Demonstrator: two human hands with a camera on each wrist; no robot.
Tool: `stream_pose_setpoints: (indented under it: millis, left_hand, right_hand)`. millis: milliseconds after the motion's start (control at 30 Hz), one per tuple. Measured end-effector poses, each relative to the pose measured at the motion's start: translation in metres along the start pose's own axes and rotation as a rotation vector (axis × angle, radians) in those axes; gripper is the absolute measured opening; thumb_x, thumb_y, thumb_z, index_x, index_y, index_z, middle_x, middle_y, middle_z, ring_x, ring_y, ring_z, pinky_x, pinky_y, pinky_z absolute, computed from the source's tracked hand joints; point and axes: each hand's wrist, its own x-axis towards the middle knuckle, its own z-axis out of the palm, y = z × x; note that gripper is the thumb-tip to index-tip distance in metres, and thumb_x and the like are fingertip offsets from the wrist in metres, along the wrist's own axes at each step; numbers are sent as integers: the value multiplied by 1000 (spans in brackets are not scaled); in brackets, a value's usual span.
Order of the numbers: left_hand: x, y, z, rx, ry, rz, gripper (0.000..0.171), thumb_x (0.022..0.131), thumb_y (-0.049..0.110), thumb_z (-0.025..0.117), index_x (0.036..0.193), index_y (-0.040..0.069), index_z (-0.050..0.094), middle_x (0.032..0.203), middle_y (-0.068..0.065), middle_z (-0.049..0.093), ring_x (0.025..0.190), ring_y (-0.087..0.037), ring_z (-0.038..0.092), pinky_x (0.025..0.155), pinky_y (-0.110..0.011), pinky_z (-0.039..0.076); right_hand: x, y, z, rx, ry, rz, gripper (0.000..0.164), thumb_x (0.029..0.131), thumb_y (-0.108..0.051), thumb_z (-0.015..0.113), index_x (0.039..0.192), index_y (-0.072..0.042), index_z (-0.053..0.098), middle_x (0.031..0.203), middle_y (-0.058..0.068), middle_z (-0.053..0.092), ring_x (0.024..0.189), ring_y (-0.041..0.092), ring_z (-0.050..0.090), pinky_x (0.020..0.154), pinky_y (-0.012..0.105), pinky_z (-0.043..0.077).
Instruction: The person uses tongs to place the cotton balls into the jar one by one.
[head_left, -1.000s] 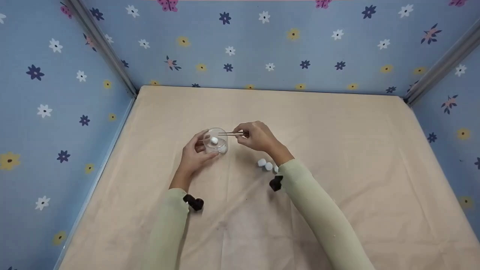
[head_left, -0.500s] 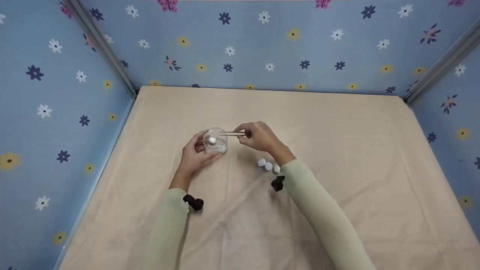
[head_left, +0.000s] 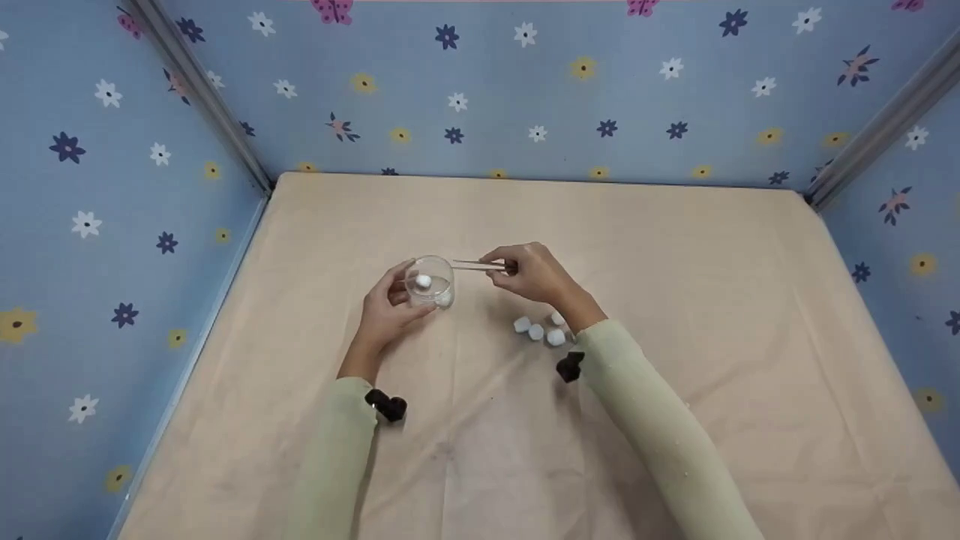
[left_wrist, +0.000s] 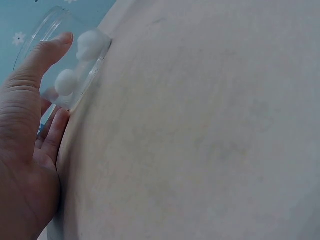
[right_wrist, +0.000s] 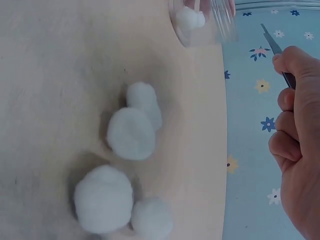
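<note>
A small clear plastic jar [head_left: 449, 276] stands on the cloth, steadied by my left hand [head_left: 385, 319], whose thumb and fingers curl round its side. White cotton balls [left_wrist: 93, 45] lie at its bottom, seen through the wall in the left wrist view. My right hand [head_left: 536, 271] pinches metal tweezers [head_left: 476, 265] to the right of the jar. Their tips [right_wrist: 263, 27] look slightly apart with nothing between them, and they point at the jar's rim. Several loose cotton balls [head_left: 535, 332] lie in a cluster below my right wrist, some partly hidden by it.
A beige cloth [head_left: 637, 247] covers the table. Blue flowered panels [head_left: 495, 82] enclose it at the back and both sides, with grey metal posts [head_left: 206, 97] at the corners. A black wrist camera [head_left: 386, 406] sits on each sleeve.
My right hand has drawn the tweezers to the right, from over the jar to its rim. More loose cotton balls show from behind that wrist. The left hand stays in place.
</note>
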Motion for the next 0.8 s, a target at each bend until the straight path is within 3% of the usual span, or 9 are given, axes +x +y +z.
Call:
stream_pose_setpoints:
  millis: [167, 467, 667, 800]
  left_hand:
    - [0, -1, -1, -22, -1, 16, 91, 91, 4, 93, 170, 16, 49, 163, -18, 60, 140, -33, 62, 118, -34, 52]
    - [-1, -1, 0, -16, 11, 10, 93, 89, 2, 94, 170, 17, 50, 162, -18, 59, 137, -33, 62, 120, -40, 54]
    - [-1, -1, 0, -21, 17, 3, 92, 89, 3, 94, 170, 18, 51, 160, -16, 60, 134, -29, 62, 113, -27, 53]
    - [0, 0, 1, -30, 20, 6, 92, 89, 2, 94, 169, 17, 52, 163, -16, 61, 137, -29, 62, 115, -29, 53]
  right_hand:
    - [-4, 4, -3, -4, 22, -19, 25, 105, -12, 74, 127, -7, 85, 74, 13, 69, 67, 14, 43, 68, 31, 39]
    - [-16, 7, -11, -5, 35, -39, 24, 106, -15, 76, 127, -8, 85, 73, 13, 70, 64, 12, 43, 66, 30, 39]
    - [-23, 11, -16, -18, 67, -68, 22, 105, -13, 75, 124, -9, 85, 71, 12, 68, 63, 11, 41, 65, 29, 38]
    - [-29, 13, -18, -33, 85, -85, 22, 105, -12, 73, 123, -8, 85, 71, 12, 68, 63, 12, 42, 64, 29, 37]
